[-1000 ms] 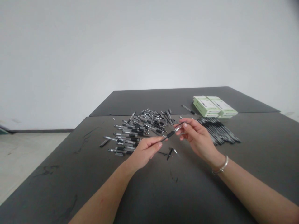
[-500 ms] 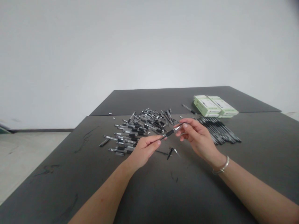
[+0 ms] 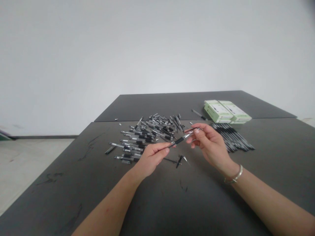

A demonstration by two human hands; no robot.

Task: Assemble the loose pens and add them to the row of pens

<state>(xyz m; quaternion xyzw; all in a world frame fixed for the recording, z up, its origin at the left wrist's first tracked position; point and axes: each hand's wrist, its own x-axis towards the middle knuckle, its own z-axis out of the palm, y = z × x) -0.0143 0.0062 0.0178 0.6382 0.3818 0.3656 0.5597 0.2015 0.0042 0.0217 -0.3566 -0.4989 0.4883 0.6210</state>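
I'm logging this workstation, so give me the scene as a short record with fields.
Left hand: holds one end of a pen with a dark grip
Right hand: fingers pinched at its metallic end; exact contact too small to tell
Wrist: bracelet on the right
Loose pens: scattered, left of centre
Aligned pens: side by side, right
Boxes: green and white, behind the aligned pens
Surface: dark table

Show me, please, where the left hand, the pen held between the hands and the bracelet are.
Left hand point(image 3: 150, 159): head view, on the back of the hand.
Pen point(image 3: 179, 141): head view, on its black grip.
Bracelet point(image 3: 237, 177): head view, on the band's outer side.
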